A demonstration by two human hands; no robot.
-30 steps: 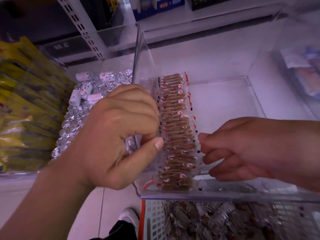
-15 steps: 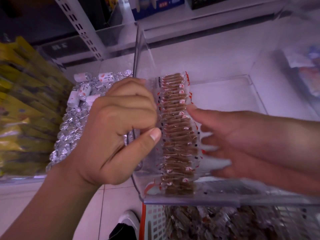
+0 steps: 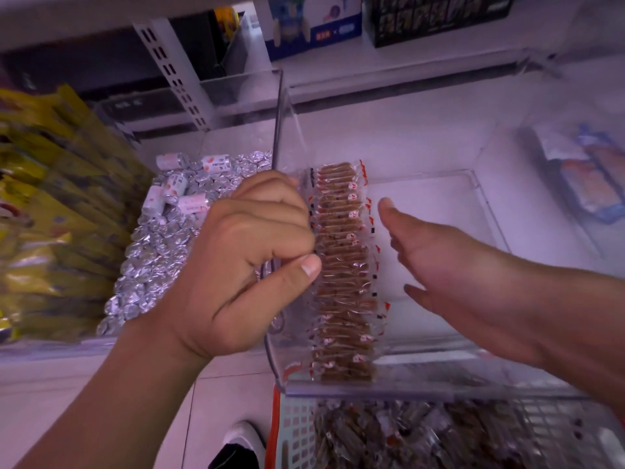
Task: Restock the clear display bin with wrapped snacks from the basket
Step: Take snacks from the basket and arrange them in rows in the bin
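No lettering can be read with certainty anywhere in the head view. The white paper-wrapped rolls (image 3: 189, 184) in the left bin carry a pink-orange mark and small print too blurred to make out, and the wrapped snacks (image 3: 341, 265) in the clear display bin (image 3: 372, 389) show small round red-and-white marks of unclear content. The blue-and-white box (image 3: 314, 25) on the upper shelf bears short red and blue characters, which cannot be deciphered.

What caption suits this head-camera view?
Two bare hands straighten a row of brown wrapped snacks in a clear plastic bin.
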